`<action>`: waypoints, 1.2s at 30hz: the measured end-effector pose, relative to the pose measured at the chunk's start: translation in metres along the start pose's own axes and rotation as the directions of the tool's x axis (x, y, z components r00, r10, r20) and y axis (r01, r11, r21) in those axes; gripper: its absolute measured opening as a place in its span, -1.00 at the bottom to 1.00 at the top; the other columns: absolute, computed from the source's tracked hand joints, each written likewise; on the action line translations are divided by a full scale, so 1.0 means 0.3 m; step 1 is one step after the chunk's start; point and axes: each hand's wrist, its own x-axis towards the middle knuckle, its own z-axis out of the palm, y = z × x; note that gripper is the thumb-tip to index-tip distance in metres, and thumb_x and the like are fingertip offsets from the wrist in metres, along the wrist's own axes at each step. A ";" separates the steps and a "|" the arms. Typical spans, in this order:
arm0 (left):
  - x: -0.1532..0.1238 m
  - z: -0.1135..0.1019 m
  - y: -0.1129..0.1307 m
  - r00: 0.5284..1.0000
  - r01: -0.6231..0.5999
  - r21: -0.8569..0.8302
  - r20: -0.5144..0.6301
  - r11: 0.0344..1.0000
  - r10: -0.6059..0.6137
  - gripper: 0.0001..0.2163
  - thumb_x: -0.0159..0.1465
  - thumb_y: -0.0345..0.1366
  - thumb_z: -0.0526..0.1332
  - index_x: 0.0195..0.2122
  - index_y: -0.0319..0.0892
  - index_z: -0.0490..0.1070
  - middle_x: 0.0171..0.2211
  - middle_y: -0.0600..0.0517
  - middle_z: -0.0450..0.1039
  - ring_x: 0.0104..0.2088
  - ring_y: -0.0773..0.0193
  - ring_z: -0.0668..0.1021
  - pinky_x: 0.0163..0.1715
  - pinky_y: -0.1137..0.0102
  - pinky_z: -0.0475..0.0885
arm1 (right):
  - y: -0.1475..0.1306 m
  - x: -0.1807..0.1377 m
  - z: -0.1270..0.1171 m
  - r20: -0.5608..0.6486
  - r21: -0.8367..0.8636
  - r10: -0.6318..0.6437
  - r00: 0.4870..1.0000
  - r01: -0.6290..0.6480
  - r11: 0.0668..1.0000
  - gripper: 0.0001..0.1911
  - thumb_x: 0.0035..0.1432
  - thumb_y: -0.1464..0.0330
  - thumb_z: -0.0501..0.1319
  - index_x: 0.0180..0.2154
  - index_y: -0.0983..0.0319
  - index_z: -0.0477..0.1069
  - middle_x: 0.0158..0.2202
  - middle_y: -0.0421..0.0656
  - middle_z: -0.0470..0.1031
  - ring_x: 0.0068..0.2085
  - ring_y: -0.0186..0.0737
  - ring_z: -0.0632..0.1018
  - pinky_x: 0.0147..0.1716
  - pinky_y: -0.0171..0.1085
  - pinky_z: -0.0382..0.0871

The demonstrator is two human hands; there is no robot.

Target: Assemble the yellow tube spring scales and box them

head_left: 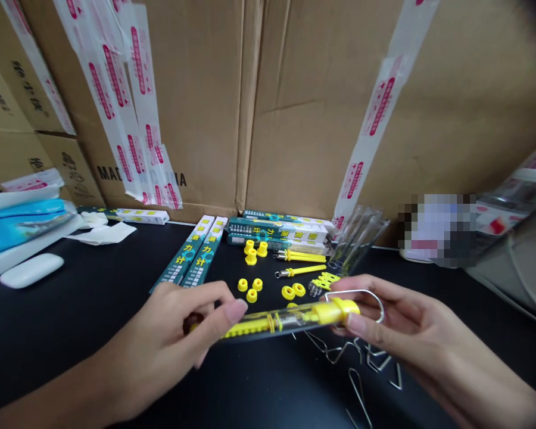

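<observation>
Both hands hold a spring scale [290, 317] level above the black table [71, 333]: a clear tube with a yellow graduated rod, a yellow cap and a wire hook at its right end. My left hand [178, 339] pinches the left end between thumb and fingers. My right hand [402, 325] grips the yellow cap end, the wire loop lying over its fingers. Just beyond lie loose yellow caps [250, 287], yellow rods with springs [300, 257] and several bent wire hooks [361, 357].
Green and white flat boxes [196, 253] and a stack of the same boxes [279, 232] lie by the taped cardboard cartons [250, 107]. Clear tubes [357, 238] lean at the back. A white mouse [31, 270] and blue-white packages [22, 220] sit left.
</observation>
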 end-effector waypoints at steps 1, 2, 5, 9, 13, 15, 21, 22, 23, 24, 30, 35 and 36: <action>0.011 -0.007 -0.006 0.999 0.038 -0.011 0.026 0.999 -0.037 -0.55 0.39 0.05 0.01 -0.51 -0.13 0.37 -0.74 0.21 0.21 -0.69 0.41 0.32 -0.64 0.49 0.18 | -0.001 0.002 -0.007 0.034 0.034 0.021 0.999 -0.023 0.999 -0.58 -0.10 0.15 0.52 -0.18 0.15 0.58 -0.17 -0.03 0.65 -0.13 0.05 0.66 -0.10 -0.14 0.58; 0.023 -0.016 -0.015 0.997 0.057 -0.012 0.048 0.998 -0.057 -0.56 0.36 0.06 0.08 -0.52 -0.14 0.38 -0.75 0.23 0.14 -0.71 0.42 0.26 -0.67 0.49 0.12 | -0.001 0.004 -0.014 0.067 0.062 0.038 0.997 -0.042 0.997 -0.61 -0.10 0.19 0.53 -0.19 0.14 0.57 -0.13 -0.05 0.65 -0.07 0.04 0.64 -0.06 -0.17 0.55; 0.054 -0.046 -0.051 0.991 0.026 0.012 0.129 1.000 -0.027 -0.72 0.20 -0.01 0.31 -0.37 -0.14 0.48 -0.71 0.28 0.09 -0.66 0.43 0.22 -0.63 0.51 0.12 | 0.006 0.013 -0.031 0.102 0.069 0.058 0.993 -0.065 0.995 -0.67 -0.12 0.26 0.55 -0.30 0.17 0.53 -0.07 -0.09 0.62 0.01 0.03 0.59 -0.02 -0.23 0.51; 0.077 -0.082 -0.097 0.987 -0.055 0.050 0.151 0.997 0.047 -0.73 0.15 -0.10 0.40 -0.17 -0.05 0.52 -0.58 0.24 0.27 -0.56 0.42 0.34 -0.56 0.54 0.23 | 0.020 0.028 -0.047 0.068 0.074 0.067 0.995 -0.072 0.995 -0.66 -0.06 0.23 0.52 -0.26 0.19 0.51 -0.08 -0.07 0.62 -0.02 0.01 0.61 0.04 -0.17 0.49; 0.086 -0.097 -0.121 0.986 -0.138 0.067 0.105 0.988 0.130 -0.79 0.25 -0.23 0.32 -0.08 -0.01 0.53 -0.44 0.17 0.49 -0.45 0.36 0.48 -0.43 0.50 0.36 | 0.036 0.044 -0.060 0.074 0.157 0.084 0.994 -0.095 0.983 -0.57 -0.06 0.25 0.53 -0.15 0.21 0.52 -0.11 -0.05 0.62 -0.02 0.00 0.62 0.07 -0.15 0.49; 0.088 -0.098 -0.132 0.978 -0.202 0.085 0.076 0.976 0.195 -0.80 0.28 -0.27 0.30 -0.07 -0.01 0.53 -0.37 0.14 0.55 -0.37 0.33 0.53 -0.33 0.47 0.40 | 0.042 0.050 -0.065 0.091 0.182 0.096 0.991 -0.112 0.977 -0.50 -0.06 0.26 0.53 -0.06 0.22 0.52 -0.09 -0.03 0.62 -0.01 0.00 0.62 0.09 -0.14 0.49; 0.080 -0.093 -0.174 0.903 -0.398 0.458 0.043 0.795 0.427 -0.77 0.36 -0.30 0.22 0.03 0.02 0.51 -0.19 0.03 0.54 -0.07 0.18 0.49 -0.10 0.33 0.38 | 0.052 0.059 -0.066 0.085 0.024 0.095 0.992 -0.097 0.995 -0.47 -0.05 0.18 0.52 -0.03 0.20 0.56 -0.12 -0.04 0.66 -0.05 0.00 0.64 0.08 -0.13 0.47; 0.078 -0.093 -0.179 0.881 -0.416 0.548 0.046 0.725 0.471 -0.76 0.38 -0.33 0.19 0.04 0.00 0.50 -0.18 0.02 0.55 -0.04 0.13 0.48 -0.06 0.27 0.34 | 0.054 0.060 -0.063 0.072 -0.006 0.082 0.994 -0.082 0.997 -0.47 -0.06 0.17 0.52 -0.04 0.20 0.57 -0.15 -0.04 0.67 -0.09 0.00 0.65 0.05 -0.11 0.49; 0.077 -0.092 -0.182 0.858 -0.425 0.625 0.047 0.655 0.512 -0.75 0.40 -0.36 0.16 0.04 -0.02 0.50 -0.19 0.00 0.57 -0.03 0.10 0.47 -0.04 0.20 0.30 | 0.056 0.060 -0.061 0.060 -0.029 0.067 0.996 -0.065 0.997 -0.47 -0.08 0.16 0.52 -0.05 0.21 0.58 -0.18 -0.04 0.68 -0.14 -0.01 0.67 0.01 -0.10 0.52; 0.075 -0.092 -0.183 0.835 -0.426 0.682 0.044 0.595 0.548 -0.74 0.41 -0.40 0.13 0.05 -0.06 0.49 -0.20 -0.02 0.58 -0.03 0.07 0.48 -0.03 0.15 0.26 | 0.060 0.061 -0.057 0.051 -0.045 0.054 0.997 -0.052 0.998 -0.47 -0.11 0.17 0.54 -0.07 0.21 0.60 -0.22 -0.05 0.68 -0.20 -0.02 0.67 -0.04 -0.09 0.55; 0.074 -0.104 -0.192 0.766 -0.429 0.766 0.028 0.479 0.642 -0.78 0.41 -0.48 0.07 -0.10 -0.12 0.49 -0.26 0.02 0.64 0.00 -0.04 0.47 -0.03 0.05 0.15 | 0.073 0.061 -0.047 0.061 -0.051 -0.004 0.998 0.007 0.999 -0.52 -0.09 0.19 0.53 -0.10 0.21 0.61 -0.25 -0.08 0.69 -0.28 -0.09 0.68 -0.13 -0.13 0.61; 0.083 -0.127 -0.214 0.753 -0.384 0.803 -0.013 0.455 0.658 -0.76 0.40 -0.47 0.06 -0.15 -0.06 0.49 -0.27 0.06 0.65 -0.02 -0.03 0.51 -0.02 0.02 0.14 | 0.060 0.064 -0.061 0.173 -0.027 -0.005 0.985 0.010 1.000 -0.51 0.01 0.16 0.47 -0.03 0.20 0.59 -0.12 -0.05 0.67 -0.16 0.00 0.69 -0.01 -0.04 0.57; 0.086 -0.131 -0.218 0.756 -0.363 0.809 -0.033 0.462 0.653 -0.76 0.40 -0.46 0.06 -0.18 -0.05 0.50 -0.29 0.06 0.65 -0.03 -0.03 0.51 -0.01 0.01 0.13 | 0.060 0.067 -0.065 0.191 -0.041 -0.002 0.982 0.010 0.999 -0.52 0.03 0.17 0.45 -0.01 0.20 0.58 -0.10 -0.05 0.67 -0.15 0.00 0.69 -0.01 -0.04 0.57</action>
